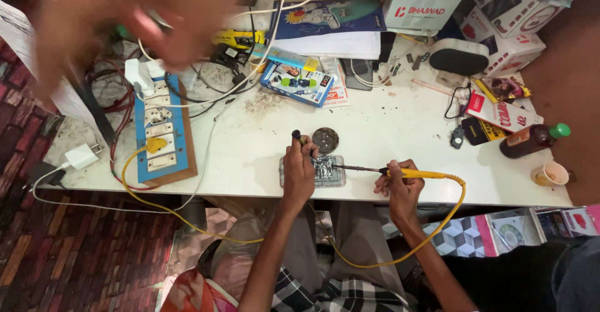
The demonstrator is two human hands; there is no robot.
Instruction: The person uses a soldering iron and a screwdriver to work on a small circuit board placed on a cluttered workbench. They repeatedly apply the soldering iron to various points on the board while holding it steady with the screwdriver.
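Observation:
My left hand (299, 171) grips a thin yellow tool with a black tip (297, 135) and rests on a small clear tray holding a circuit board (326, 171) at the table's near edge. My right hand (400, 184) holds a yellow soldering iron (415, 174) by its handle. The iron's dark tip points left and reaches the board. A round dark tin (325, 140) lies just behind the board.
A blurred hand (125, 12) fills the top left, close to the camera. A blue socket board (159, 130) with a yellow cable, a white charger (80, 157), boxes, a black speaker (459, 57), a brown bottle (531, 140) and a cup (550, 174) crowd the white table (400, 124).

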